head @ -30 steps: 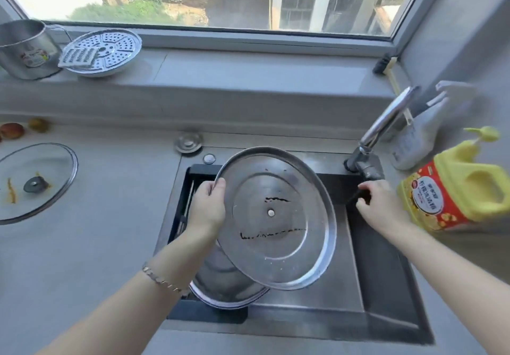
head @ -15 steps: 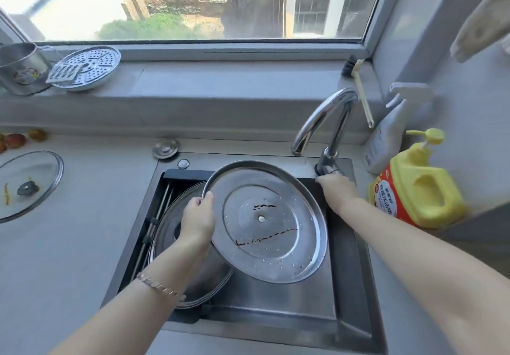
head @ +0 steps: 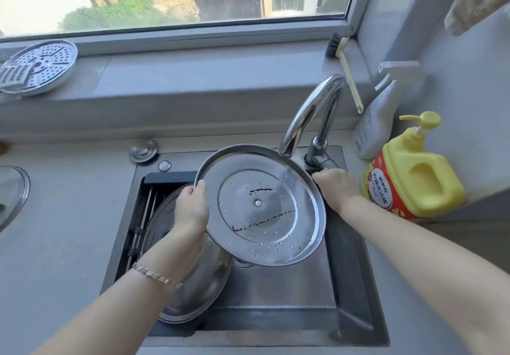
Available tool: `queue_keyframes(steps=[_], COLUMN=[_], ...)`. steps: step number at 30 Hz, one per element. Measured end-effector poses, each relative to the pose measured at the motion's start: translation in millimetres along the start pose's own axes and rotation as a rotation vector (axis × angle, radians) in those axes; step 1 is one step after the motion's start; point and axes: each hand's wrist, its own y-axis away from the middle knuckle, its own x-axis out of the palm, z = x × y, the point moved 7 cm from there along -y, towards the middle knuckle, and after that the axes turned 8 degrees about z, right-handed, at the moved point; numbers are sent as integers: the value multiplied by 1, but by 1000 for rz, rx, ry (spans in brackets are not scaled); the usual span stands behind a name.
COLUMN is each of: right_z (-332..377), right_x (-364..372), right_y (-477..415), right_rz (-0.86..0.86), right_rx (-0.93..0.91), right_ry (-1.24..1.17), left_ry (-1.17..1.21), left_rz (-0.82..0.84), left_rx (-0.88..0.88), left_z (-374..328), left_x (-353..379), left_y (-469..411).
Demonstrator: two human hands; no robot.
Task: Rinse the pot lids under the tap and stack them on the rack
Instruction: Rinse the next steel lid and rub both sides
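My left hand [head: 191, 209] grips the left rim of a round steel pot lid [head: 262, 205], held tilted over the sink [head: 356, 285] with its underside up. Dark streaks and water drops mark the lid. The chrome tap [head: 309, 111] arches over the lid's far edge, its spout just above the rim. My right hand [head: 335, 187] rests on the tap's lever at the base, fingers curled over it. A second steel lid [head: 190, 285] lies in the sink under my left wrist. A glass lid [head: 11, 194] sits on the counter at far left.
A yellow detergent jug [head: 414, 172] and a white spray bottle [head: 378, 111] stand right of the tap. A dish brush [head: 346, 70] leans on the sill. A perforated steamer plate [head: 37, 66] lies on the sill at left. Thin rack bars [head: 143, 216] line the sink's left side.
The tap spout has swung from the right to above the lid. Water drops now speckle the lid. My right hand stays at the lever.
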Motion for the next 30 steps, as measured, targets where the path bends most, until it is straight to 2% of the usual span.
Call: queue_keyframes(steps=[10,13,16,18,19,20,22,23,26,27,28,30], right_z=[0,-1,-5,7,20,36,83,110,160,155,141,98], right_x=[-3,1,-12,-22,-26,-24,-6,-4,-6,-6,-6,-7], right_y=[5,5,10,21,28,34,48,59,83,77,66,47], right_rz=[-42,6,-162,-321,-340,-259,47,104,131,101,72,34], right_rx=[-79,-72,19,-9,-35,-47,-117,-217,-541,-549,-483,-227], right_ry=[-77,-123,-268,-408,-478,-558,-604,-546,-395,-367,-352,-364], left_ry=[29,34,25,6,-3,-15,-33,-32,12,28,31,20], left_rz=[21,17,7,-1,-6,-10,-12,-7,6,6,1,-21], left_rx=[11,-12,-9,21,44,69,107,117,116,108,109,131], left_z=[3,8,11,9,7,4,-1,-2,1,4,5,5], left_x=[2,1,0,-1,0,2,10,14,19,17,13,6], left_y=[-5,-5,-5,-4,-1,3,12,17,24,25,27,30])
